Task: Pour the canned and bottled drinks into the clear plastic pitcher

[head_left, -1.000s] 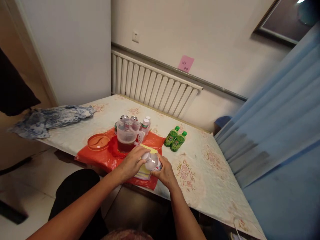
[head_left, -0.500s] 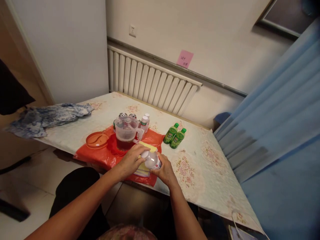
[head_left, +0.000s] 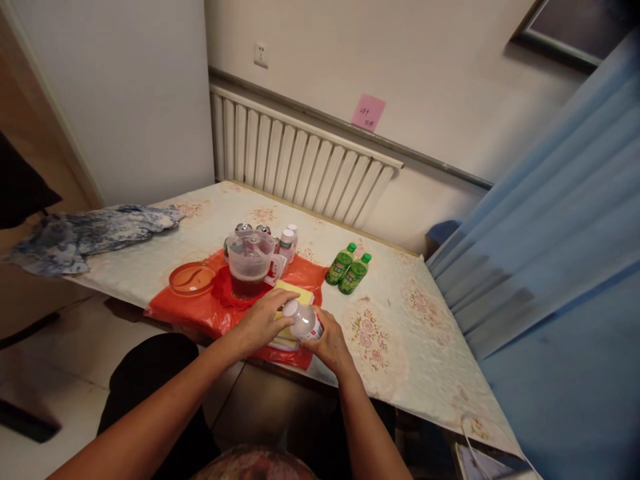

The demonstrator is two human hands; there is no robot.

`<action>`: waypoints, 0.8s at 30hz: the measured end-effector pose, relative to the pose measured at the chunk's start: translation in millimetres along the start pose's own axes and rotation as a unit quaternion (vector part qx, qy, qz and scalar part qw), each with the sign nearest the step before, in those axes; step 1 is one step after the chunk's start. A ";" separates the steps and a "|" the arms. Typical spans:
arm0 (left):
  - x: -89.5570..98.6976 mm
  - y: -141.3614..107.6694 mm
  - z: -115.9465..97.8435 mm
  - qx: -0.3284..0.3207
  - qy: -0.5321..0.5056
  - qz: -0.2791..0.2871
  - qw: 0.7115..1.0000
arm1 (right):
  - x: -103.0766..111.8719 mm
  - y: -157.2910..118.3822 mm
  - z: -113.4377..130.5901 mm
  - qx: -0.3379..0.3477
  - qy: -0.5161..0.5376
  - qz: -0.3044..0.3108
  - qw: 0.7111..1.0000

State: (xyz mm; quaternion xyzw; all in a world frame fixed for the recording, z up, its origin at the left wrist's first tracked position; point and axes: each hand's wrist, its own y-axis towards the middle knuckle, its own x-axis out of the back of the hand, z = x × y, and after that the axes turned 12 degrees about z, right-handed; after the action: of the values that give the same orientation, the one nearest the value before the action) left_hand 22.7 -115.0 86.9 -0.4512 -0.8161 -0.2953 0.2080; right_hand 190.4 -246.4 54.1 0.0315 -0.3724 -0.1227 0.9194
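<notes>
My right hand (head_left: 330, 339) is wrapped round the body of a clear plastic bottle (head_left: 303, 321) with a white cap, tilted toward the left. At the white cap (head_left: 291, 309) is my left hand (head_left: 264, 322), its thumb and forefinger on either side of it. Beneath the hands lies a yellow cloth (head_left: 295, 292) on an orange-red plastic sheet (head_left: 175, 308). Just beyond my left hand stands a clear pitcher (head_left: 249, 261) holding dark liquid, on a red dish (head_left: 220, 291). An orange round lid (head_left: 191, 279) rests left of it.
Behind the pitcher stand several cans (head_left: 243, 228) and two white-capped bottles (head_left: 287, 244). Two green bottles (head_left: 354, 275) are to the right on the floral tablecloth (head_left: 400, 333). A blue patterned cloth (head_left: 100, 233) lies at the left end. A blue curtain (head_left: 560, 233) hangs at right.
The thumb and forefinger of my left hand are spread slightly wider at the cap. The bottle stays in my right hand; the view has shifted a little.
</notes>
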 end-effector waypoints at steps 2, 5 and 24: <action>-1.9 0.9 0.4 0.013 -0.012 -0.012 1.000 | -0.1 -0.7 -1.1 -0.004 0.001 -0.002 1.000; -3.7 2.3 -1.7 0.029 0.003 -0.019 0.999 | -0.7 -1.1 -2.1 -0.001 -0.003 -0.004 1.000; -7.9 8.4 -3.8 0.006 -0.026 0.023 0.999 | -10.1 -0.9 -17.1 -0.020 0.046 -0.021 0.999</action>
State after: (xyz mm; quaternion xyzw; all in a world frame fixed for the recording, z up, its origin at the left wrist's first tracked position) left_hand 34.1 -118.9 87.4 -0.4762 -0.8124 -0.2736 0.1960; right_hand 195.2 -245.3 34.8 0.0270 -0.3265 -0.1480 0.9332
